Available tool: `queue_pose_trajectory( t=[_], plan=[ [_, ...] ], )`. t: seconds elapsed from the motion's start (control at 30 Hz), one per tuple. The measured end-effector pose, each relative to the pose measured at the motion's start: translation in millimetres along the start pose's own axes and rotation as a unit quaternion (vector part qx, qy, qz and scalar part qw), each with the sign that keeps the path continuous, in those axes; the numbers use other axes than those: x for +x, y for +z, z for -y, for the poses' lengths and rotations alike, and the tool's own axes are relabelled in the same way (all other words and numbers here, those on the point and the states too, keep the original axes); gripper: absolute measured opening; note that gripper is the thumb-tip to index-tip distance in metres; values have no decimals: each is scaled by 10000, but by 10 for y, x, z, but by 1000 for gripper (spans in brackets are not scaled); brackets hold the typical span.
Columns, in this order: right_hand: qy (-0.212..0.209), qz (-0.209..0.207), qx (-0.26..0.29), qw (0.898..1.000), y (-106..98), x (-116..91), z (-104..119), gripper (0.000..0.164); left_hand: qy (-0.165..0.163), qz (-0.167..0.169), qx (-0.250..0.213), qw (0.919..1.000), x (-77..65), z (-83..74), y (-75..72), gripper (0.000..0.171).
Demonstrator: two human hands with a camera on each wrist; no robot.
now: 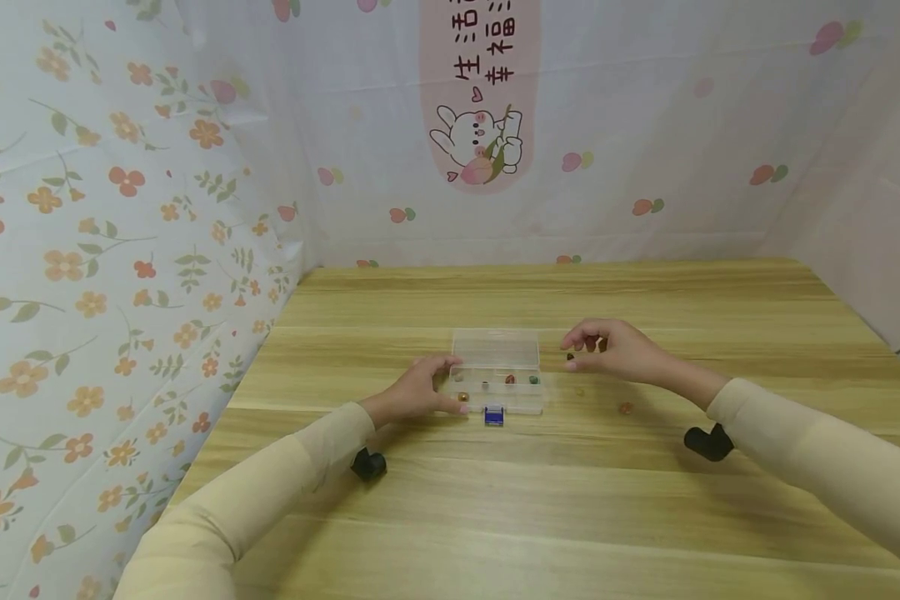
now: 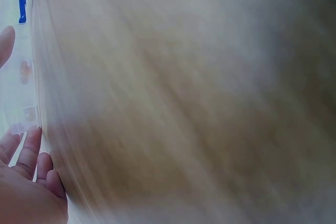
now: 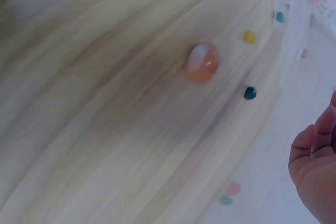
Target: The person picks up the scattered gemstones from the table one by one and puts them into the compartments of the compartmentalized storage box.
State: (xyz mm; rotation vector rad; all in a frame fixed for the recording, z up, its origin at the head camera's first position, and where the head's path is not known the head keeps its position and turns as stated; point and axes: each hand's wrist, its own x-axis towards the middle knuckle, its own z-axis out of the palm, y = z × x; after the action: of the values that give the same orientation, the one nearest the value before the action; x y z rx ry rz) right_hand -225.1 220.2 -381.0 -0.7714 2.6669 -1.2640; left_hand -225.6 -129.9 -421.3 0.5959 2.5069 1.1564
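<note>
A clear plastic compartment box (image 1: 513, 408) with a blue latch (image 1: 494, 416) lies on the table, lid (image 1: 495, 348) raised at the back. Small coloured stones sit in several compartments, among them a red one (image 1: 510, 379) and a green one (image 1: 534, 380). My left hand (image 1: 414, 390) holds the box's left end, thumb by the front corner, fingers at the side. To the right of the box, my right hand (image 1: 617, 350) hovers with thumb and fingers apart around a dark green stone (image 3: 250, 93), which lies on the table.
Nearer me than the dark stone, a yellow stone (image 1: 579, 390) and a larger orange stone (image 1: 626, 408) lie on the wood-grain table (image 1: 495, 508). A printed cloth (image 1: 607, 108) hangs behind the table, and a floral cloth (image 1: 120, 292) hangs along the left.
</note>
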Motion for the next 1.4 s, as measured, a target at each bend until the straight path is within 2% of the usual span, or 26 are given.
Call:
queue_pose_trajectory(
  t=[0.2, 0.43, 0.6, 0.8, 1.17, 1.4],
  plan=[
    [-45, -75, 6, 10000, -89, -123, -93, 26, -14, -34, 131, 9999, 8, 6, 4, 81],
    [189, -117, 94, 9997, -166, -304, -162, 28, 13, -37, 174, 9998, 10, -4, 7, 81],
    [194, -118, 238, 9995, -209, -418, -221, 28, 6, -49, 220, 9997, 13, 5, 12, 81],
    [537, 77, 274, 9982, -249, -536, -295, 33, -4, -40, 178, 9998, 11, 14, 13, 81],
    [833, 500, 130, 9952, -256, -673, -400, 35, -85, 10, 121, 9999, 0, -12, 1, 81],
    [784, 866, 353, 9925, -257, -710, -447, 35, -58, -1, 130, 9999, -2, -16, 4, 80]
  ],
)
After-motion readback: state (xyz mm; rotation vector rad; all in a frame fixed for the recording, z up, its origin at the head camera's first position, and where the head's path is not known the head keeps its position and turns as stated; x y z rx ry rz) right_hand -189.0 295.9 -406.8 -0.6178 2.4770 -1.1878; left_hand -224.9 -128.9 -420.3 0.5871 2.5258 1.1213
